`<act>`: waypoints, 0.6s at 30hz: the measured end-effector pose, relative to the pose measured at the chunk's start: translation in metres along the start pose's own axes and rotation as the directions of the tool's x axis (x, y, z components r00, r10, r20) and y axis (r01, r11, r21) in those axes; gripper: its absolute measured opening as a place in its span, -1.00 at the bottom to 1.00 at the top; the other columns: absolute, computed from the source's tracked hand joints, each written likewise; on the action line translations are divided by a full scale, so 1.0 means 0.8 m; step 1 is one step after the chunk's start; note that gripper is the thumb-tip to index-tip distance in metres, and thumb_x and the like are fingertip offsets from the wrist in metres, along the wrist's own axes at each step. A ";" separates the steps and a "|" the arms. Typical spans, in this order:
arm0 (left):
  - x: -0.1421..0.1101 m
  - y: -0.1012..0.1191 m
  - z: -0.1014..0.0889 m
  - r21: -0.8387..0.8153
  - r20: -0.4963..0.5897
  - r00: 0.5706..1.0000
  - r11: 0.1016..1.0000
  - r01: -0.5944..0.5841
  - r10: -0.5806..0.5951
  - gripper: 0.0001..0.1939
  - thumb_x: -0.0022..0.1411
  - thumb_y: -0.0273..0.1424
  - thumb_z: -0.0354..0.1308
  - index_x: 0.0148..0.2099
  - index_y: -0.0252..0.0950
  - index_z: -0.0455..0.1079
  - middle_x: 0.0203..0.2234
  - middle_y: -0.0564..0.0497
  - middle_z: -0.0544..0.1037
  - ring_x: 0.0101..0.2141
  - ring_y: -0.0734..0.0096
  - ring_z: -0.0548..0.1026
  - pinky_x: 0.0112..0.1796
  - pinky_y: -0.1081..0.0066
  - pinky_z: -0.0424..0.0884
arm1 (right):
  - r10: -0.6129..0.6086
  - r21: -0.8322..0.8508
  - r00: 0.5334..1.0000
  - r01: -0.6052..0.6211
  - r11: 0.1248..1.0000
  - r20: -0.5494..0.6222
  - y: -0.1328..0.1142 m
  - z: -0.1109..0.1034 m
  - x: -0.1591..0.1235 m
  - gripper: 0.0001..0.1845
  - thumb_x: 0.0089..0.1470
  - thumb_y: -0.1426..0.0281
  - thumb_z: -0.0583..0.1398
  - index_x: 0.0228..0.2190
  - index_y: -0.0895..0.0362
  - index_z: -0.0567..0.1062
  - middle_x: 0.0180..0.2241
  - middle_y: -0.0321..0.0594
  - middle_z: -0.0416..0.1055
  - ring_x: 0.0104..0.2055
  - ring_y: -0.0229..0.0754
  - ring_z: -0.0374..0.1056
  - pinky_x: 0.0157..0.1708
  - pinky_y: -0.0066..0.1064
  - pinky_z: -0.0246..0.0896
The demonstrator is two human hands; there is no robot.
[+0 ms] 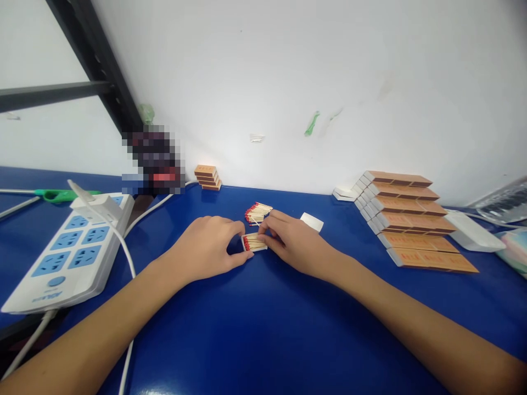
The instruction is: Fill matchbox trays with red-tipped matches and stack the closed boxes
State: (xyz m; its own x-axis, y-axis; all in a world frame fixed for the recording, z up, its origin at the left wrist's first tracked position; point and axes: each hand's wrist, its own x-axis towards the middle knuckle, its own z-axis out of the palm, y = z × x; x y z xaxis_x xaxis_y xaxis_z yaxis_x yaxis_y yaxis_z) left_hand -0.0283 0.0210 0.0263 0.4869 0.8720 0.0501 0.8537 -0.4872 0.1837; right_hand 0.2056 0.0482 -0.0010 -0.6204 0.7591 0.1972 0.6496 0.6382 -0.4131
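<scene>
A small white matchbox tray [254, 242] filled with red-tipped matches lies on the blue table [263, 329] between my hands. My left hand [206, 247] grips the tray's left end with curled fingers. My right hand [290, 238] pinches its right end and the matches in it. Just behind the tray lies a loose pile of matches [258, 212]. An empty white tray [312, 221] sits a little right of my right hand.
Several long orange matchbox sleeves [407, 219] are stacked in steps at the right, a small stack of orange boxes [207, 177] stands by the wall. A white power strip [69, 252] with cable lies at the left, a white box [471, 233] at far right.
</scene>
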 end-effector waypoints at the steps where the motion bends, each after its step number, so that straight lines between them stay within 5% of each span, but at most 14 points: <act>1: 0.000 0.000 0.000 0.000 0.001 1.000 1.000 0.000 0.000 -0.70 0.32 -0.11 0.28 -0.11 -0.23 0.57 -0.43 0.03 0.58 -0.43 0.30 0.48 -0.40 0.33 0.14 | -0.002 0.007 1.000 0.002 1.000 -0.004 0.000 0.000 0.000 -0.91 0.41 0.40 0.17 -0.18 0.10 0.49 -0.21 -0.21 0.40 -0.30 -0.22 0.30 -0.31 -0.35 0.13; 18: -0.001 0.002 -0.003 -0.020 0.028 0.999 0.999 -0.046 0.046 -0.73 0.32 -0.11 0.29 -0.20 -0.23 0.52 -0.46 0.05 0.55 -0.46 0.32 0.46 -0.42 0.34 0.12 | 0.016 0.195 0.995 0.003 0.981 -0.097 0.013 0.003 0.004 -0.96 0.26 0.43 0.28 -0.29 0.08 0.55 -0.41 -0.35 0.30 -0.40 -0.28 0.22 -0.37 -0.40 0.10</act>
State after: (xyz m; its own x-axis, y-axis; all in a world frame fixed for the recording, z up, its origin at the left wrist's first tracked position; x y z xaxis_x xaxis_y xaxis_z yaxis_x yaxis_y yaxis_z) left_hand -0.0278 0.0195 0.0292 0.5308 0.8469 0.0306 0.8268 -0.5255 0.2006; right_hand 0.2093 0.0566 -0.0067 -0.5644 0.7782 0.2754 0.5498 0.6032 -0.5778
